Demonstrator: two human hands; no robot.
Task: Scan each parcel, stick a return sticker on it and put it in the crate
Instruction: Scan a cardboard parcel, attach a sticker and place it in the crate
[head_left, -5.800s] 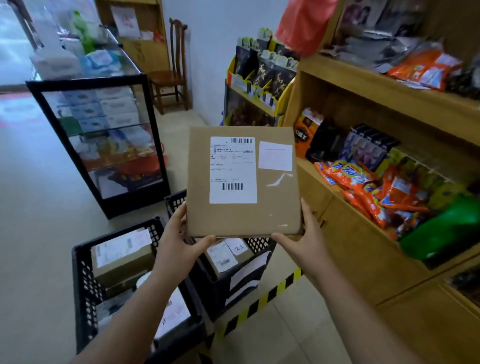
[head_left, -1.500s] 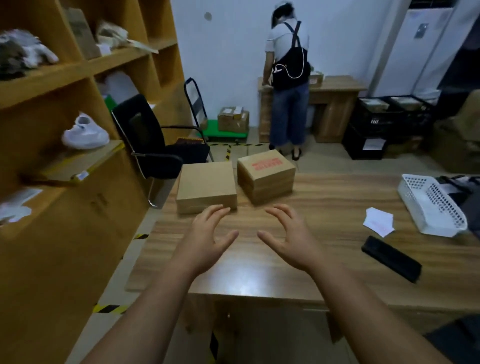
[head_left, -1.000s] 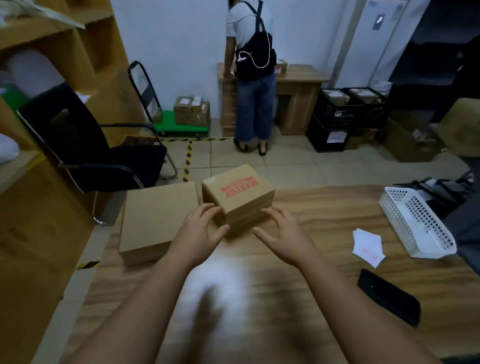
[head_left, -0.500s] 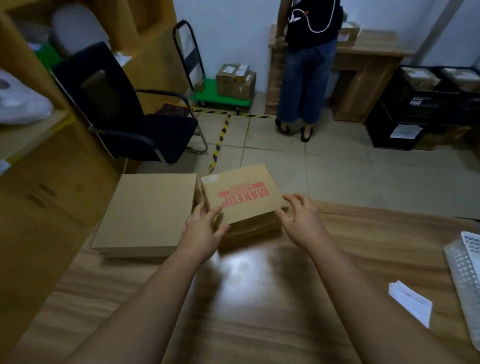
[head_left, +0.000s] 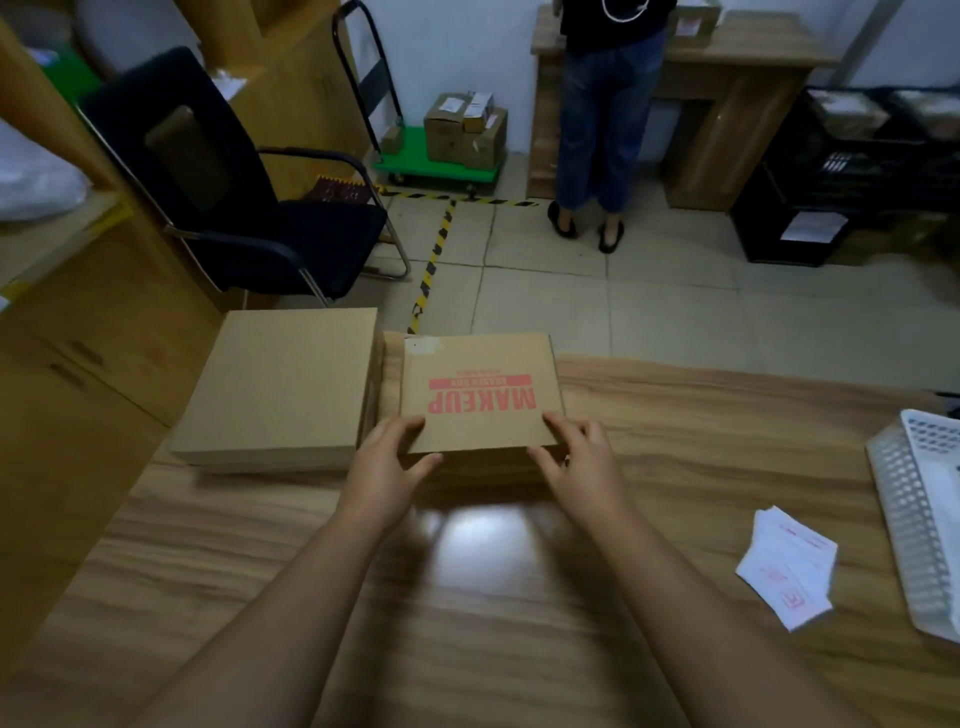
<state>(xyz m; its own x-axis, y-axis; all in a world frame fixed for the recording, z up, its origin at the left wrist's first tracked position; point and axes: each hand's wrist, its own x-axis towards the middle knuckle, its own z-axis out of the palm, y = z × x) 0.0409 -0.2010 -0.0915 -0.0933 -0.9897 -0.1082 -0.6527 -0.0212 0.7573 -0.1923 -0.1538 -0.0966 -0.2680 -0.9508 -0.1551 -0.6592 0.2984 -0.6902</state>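
A wooden table (head_left: 675, 431) carries a flat plain box (head_left: 280, 384) at its far left corner. Just right of it lies a smaller parcel (head_left: 480, 389) printed MAKEUP in red. The left hand (head_left: 382, 467) and right hand (head_left: 582, 457) grip its near corners, fingers on top, thumbs against the near side. A stack of stickers (head_left: 787, 566) lies to the right, beside a white basket (head_left: 914, 525).

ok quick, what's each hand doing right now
Left hand: grips the near left corner of the brown cardboard box printed MAKEUP.
Right hand: grips its near right corner.
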